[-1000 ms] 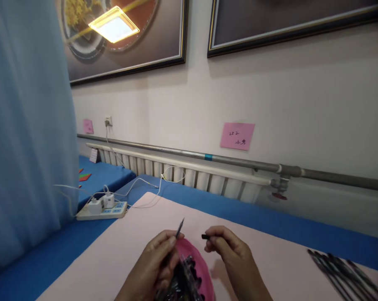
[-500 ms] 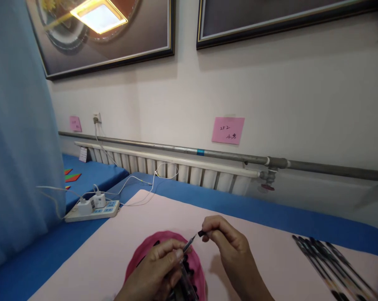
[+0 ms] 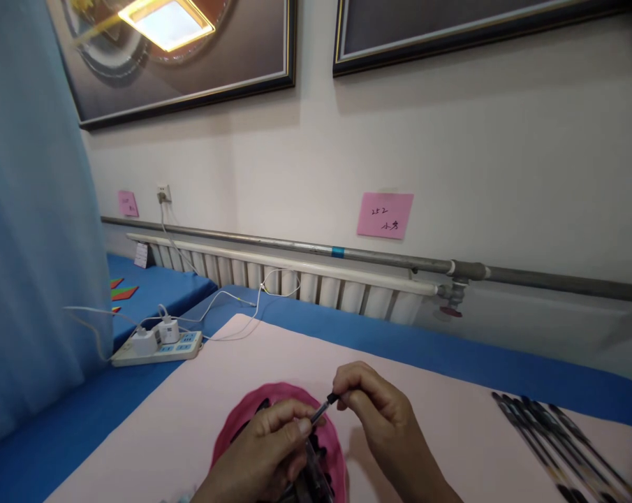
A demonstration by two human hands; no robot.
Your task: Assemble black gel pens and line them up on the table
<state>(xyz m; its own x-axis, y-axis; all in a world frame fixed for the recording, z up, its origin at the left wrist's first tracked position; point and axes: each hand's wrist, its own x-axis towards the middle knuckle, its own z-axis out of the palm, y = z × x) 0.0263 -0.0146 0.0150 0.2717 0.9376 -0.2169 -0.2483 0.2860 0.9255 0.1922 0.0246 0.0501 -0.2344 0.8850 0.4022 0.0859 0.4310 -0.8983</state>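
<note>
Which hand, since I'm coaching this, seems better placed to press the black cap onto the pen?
Probably the right hand: its fingers pinch the black cap at the tip of the pen, while the left hand grips the pen above the pink bowl.

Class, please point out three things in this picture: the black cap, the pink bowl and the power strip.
Black cap (image 3: 333,398): head view, on its exposed end.
Pink bowl (image 3: 287,390): head view, on its far inner wall.
Power strip (image 3: 184,346): head view, on its socket face.

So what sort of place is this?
Possibly a treatment or massage room doubling as a workspace: a light-blue curtain, blue couch-like tables along the wall, and a radiator behind them.
</note>
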